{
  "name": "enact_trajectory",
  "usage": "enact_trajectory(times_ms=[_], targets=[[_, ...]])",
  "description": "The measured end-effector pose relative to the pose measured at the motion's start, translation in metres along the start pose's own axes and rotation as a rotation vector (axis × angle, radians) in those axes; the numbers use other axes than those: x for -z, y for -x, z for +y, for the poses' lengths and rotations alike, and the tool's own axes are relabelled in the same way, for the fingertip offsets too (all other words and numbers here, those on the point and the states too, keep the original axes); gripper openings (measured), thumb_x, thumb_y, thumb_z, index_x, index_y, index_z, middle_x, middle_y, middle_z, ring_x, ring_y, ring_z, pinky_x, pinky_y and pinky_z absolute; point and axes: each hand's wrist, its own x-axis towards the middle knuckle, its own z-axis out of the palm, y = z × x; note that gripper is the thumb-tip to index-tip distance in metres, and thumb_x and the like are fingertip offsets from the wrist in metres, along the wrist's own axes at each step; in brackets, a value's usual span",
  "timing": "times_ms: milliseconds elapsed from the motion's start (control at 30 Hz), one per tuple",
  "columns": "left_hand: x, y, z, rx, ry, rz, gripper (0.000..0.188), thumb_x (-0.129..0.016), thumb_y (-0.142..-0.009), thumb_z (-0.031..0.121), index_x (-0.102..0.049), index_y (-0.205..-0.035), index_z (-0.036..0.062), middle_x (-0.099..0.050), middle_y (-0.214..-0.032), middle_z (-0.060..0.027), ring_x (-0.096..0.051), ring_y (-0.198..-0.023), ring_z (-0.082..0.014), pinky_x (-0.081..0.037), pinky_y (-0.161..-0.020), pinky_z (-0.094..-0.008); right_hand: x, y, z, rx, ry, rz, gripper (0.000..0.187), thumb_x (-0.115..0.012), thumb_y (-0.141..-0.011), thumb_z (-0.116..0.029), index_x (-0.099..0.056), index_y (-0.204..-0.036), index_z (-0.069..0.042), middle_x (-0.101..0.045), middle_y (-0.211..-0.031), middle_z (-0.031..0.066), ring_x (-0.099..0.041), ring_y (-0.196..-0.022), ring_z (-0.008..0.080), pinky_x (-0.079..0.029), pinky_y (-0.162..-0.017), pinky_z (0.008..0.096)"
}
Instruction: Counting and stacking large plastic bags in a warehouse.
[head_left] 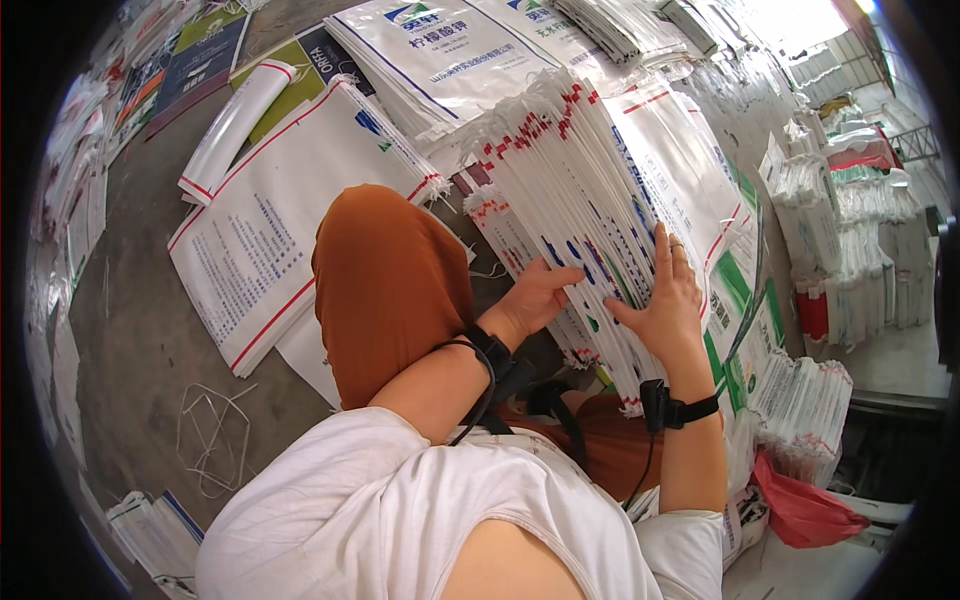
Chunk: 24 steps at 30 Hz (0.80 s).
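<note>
Nearest, the left hand lies against the near-left side of a tall bundle of folded white sacks, thumb extended over the edges; its fingers are partly hidden, so whether it pinches any cannot be told. The right hand is spread open against the right side, not closed around anything. The bundle stands tilted between the palms, in front of the brown-trousered knee. The step in hand is judged to be steadying or evening the edges; the next move calls for balanced pressure from both sides, lest the sacks fan out. Beyond lie a flat sack pile, a rolled sack and, farther right, stacked bundles.
</note>
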Motion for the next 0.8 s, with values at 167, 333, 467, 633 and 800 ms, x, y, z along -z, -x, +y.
enact_trajectory(times_ms=[167,333,467,633,800], targets=[[-0.009,-0.005,-0.008,-0.061,-0.066,0.070,0.041,-0.062,-0.089,-0.004,-0.061,-0.130,-0.0036,-0.070,-0.124,-0.0139,-0.068,-0.114,-0.0261,-0.054,-0.100,-0.0396,-0.011,0.003,-0.010,-0.021,0.136,0.018,0.125,-0.088,-0.068,-0.040,-0.013,-0.165,-0.014,-0.031,-0.160,0.0277,-0.035,-0.146,0.0441,-0.030,-0.117,0.0565],[-0.013,-0.006,-0.010,-0.090,-0.097,0.155,0.039,-0.065,-0.088,-0.003,-0.064,-0.127,-0.0042,-0.071,-0.121,-0.0128,-0.069,-0.109,-0.0241,-0.054,-0.095,-0.0375,-0.018,0.007,-0.019,-0.025,0.173,0.028,0.125,-0.087,-0.067,-0.038,-0.013,-0.165,-0.011,-0.028,-0.162,0.0263,-0.032,-0.147,0.0430,-0.028,-0.117,0.0555],[-0.009,-0.004,-0.009,-0.073,-0.109,0.154,0.038,-0.064,-0.090,-0.003,-0.062,-0.129,-0.0040,-0.070,-0.124,-0.0134,-0.069,-0.111,-0.0252,-0.055,-0.096,-0.0383,-0.025,0.007,-0.006,0.002,0.135,0.064,0.124,-0.088,-0.068,-0.033,-0.014,-0.165,-0.012,-0.025,-0.163,0.0263,-0.032,-0.147,0.0430,-0.028,-0.118,0.0543],[-0.003,-0.008,-0.013,-0.074,-0.138,0.195,0.040,-0.064,-0.090,-0.003,-0.061,-0.130,-0.0045,-0.069,-0.125,-0.0141,-0.068,-0.112,-0.0266,-0.056,-0.097,-0.0392,-0.024,0.003,-0.003,-0.021,0.052,0.026,0.125,-0.090,-0.065,-0.031,-0.016,-0.165,-0.014,-0.025,-0.163,0.0257,-0.034,-0.146,0.0428,-0.028,-0.118,0.0535],[-0.001,-0.011,-0.015,-0.043,-0.139,0.249,0.040,-0.062,-0.088,-0.005,-0.061,-0.128,-0.0051,-0.070,-0.124,-0.0137,-0.067,-0.114,-0.0275,-0.054,-0.100,-0.0395,-0.035,0.008,-0.012,-0.069,0.171,0.077,0.126,-0.090,-0.063,-0.031,-0.017,-0.165,-0.016,-0.025,-0.163,0.0247,-0.037,-0.143,0.0408,-0.030,-0.115,0.0529]])
